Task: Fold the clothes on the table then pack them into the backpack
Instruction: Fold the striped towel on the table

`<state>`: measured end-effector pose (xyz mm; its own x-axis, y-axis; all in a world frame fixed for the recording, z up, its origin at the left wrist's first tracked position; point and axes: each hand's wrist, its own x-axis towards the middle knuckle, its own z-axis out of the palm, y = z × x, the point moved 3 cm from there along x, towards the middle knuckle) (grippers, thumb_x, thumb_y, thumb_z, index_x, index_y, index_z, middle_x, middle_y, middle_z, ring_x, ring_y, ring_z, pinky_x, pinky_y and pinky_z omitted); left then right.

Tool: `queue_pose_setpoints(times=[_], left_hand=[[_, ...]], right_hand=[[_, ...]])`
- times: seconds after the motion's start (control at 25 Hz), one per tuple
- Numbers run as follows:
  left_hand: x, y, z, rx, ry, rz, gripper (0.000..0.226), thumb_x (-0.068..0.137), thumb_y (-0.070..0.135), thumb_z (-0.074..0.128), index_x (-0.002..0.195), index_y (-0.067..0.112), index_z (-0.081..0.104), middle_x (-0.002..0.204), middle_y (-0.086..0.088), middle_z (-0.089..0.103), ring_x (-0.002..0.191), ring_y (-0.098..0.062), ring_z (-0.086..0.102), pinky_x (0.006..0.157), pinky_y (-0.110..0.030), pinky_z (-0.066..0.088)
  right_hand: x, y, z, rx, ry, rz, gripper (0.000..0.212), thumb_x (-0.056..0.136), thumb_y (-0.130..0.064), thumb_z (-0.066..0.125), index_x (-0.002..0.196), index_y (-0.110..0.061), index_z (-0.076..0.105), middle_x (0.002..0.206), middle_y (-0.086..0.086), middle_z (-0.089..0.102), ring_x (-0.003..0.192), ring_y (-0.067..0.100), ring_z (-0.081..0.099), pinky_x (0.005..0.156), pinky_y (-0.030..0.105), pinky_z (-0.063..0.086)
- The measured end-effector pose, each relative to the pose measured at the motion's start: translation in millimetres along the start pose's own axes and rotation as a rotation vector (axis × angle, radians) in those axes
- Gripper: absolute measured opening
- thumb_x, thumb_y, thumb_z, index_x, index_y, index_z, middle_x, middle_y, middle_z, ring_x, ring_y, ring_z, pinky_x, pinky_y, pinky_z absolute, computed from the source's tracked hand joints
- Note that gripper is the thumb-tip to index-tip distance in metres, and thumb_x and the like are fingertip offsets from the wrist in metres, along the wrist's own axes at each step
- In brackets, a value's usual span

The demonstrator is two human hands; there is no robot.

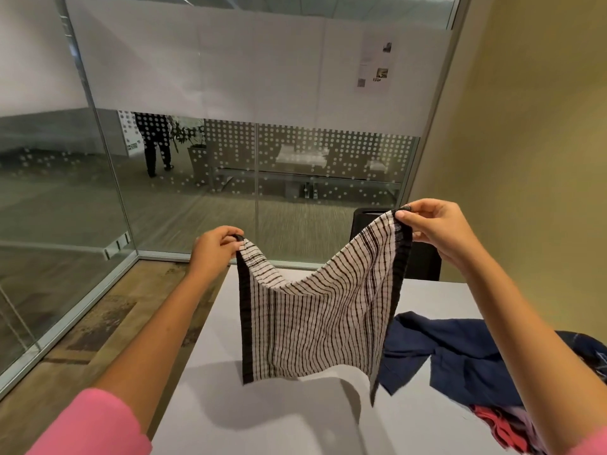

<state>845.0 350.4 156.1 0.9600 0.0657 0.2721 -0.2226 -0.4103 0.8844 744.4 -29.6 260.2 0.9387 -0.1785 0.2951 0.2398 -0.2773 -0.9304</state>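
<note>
The left hand (215, 246) pinches one top corner of a black-and-white striped cloth (315, 323) and the right hand (433, 228) pinches the other. The cloth hangs between them above the grey surface (279, 418). A navy garment (460, 356) lies crumpled on the surface, under the right forearm.

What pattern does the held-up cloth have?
The striped cloth has thin dark stripes on white with black side bands; head view.

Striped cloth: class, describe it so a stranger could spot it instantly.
Start at the grey table. Above it, the left hand and right hand pinch the top corners of the striped cloth. Unlike the navy garment lying beside it, it hangs white with dark stripes.
</note>
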Motion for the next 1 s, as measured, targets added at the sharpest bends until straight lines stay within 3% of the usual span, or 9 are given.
queue_pose_setpoints(times=[0.16,0.28,0.36,0.44,0.56,0.72,1.0], left_hand=[[-9.3,6.0,7.7,-0.048,-0.014,-0.022,0.009,0.089,0.018,0.064,0.093,0.022,0.070,0.088,-0.005,0.071,0.087,-0.022,0.069,0.082,-0.043,0.058],[-14.4,23.2,17.3,-0.028,0.035,0.022,0.004,0.085,0.020,0.068,0.087,0.024,0.069,0.084,-0.001,0.067,0.085,-0.023,0.066,0.077,-0.041,0.059],[-18.0,39.1,27.2,-0.023,-0.044,0.060,0.015,0.084,0.015,0.070,0.093,0.025,0.064,0.090,0.002,0.063,0.088,-0.020,0.063,0.077,-0.036,0.057],[-24.6,55.8,39.0,-0.118,-0.165,0.042,0.026,0.082,0.010,0.072,0.101,0.022,0.057,0.095,0.000,0.062,0.086,-0.019,0.063,0.077,-0.033,0.056],[-36.6,81.3,53.7,-0.192,-0.325,0.084,0.025,0.082,0.010,0.073,0.103,0.016,0.059,0.091,-0.003,0.067,0.085,-0.019,0.067,0.079,-0.032,0.057],[-48.3,102.1,62.9,-0.283,-0.405,0.126,0.013,0.084,0.008,0.071,0.097,0.010,0.069,0.088,-0.007,0.071,0.080,-0.015,0.067,0.077,-0.029,0.057],[-58.7,104.4,67.1,-0.275,-0.480,0.133,0.012,0.091,0.013,0.063,0.097,0.013,0.073,0.091,-0.006,0.074,0.084,-0.015,0.070,0.076,-0.027,0.057]], right_hand=[[-6.1,-4.9,7.8,-0.043,-0.036,-0.027,0.007,0.080,-0.008,0.072,0.086,-0.010,0.070,0.086,0.010,0.072,0.077,0.016,0.069,0.067,0.028,0.057],[-14.4,-10.3,20.1,-0.104,-0.301,-0.032,0.010,0.076,-0.007,0.072,0.084,-0.013,0.074,0.086,0.009,0.074,0.081,0.019,0.069,0.075,0.031,0.058],[-22.1,-11.6,31.8,-0.149,-0.517,0.007,0.014,0.078,-0.006,0.070,0.090,-0.010,0.076,0.090,0.010,0.074,0.086,0.021,0.070,0.077,0.027,0.057],[-26.2,-11.8,44.4,-0.199,-0.616,0.000,0.017,0.085,-0.002,0.064,0.098,-0.007,0.074,0.096,0.009,0.073,0.092,0.021,0.069,0.079,0.025,0.056],[-24.6,-11.1,65.7,-0.185,-0.518,-0.065,0.018,0.087,-0.003,0.064,0.101,-0.008,0.073,0.097,0.008,0.072,0.093,0.019,0.069,0.081,0.027,0.056],[-23.2,-5.7,88.2,-0.116,-0.327,-0.071,0.012,0.081,-0.004,0.071,0.093,-0.007,0.071,0.090,0.010,0.072,0.083,0.017,0.070,0.073,0.026,0.057],[-30.7,6.9,105.7,-0.033,-0.295,-0.017,0.017,0.078,-0.004,0.074,0.090,0.004,0.066,0.097,0.010,0.072,0.083,0.021,0.072,0.069,0.029,0.058]])
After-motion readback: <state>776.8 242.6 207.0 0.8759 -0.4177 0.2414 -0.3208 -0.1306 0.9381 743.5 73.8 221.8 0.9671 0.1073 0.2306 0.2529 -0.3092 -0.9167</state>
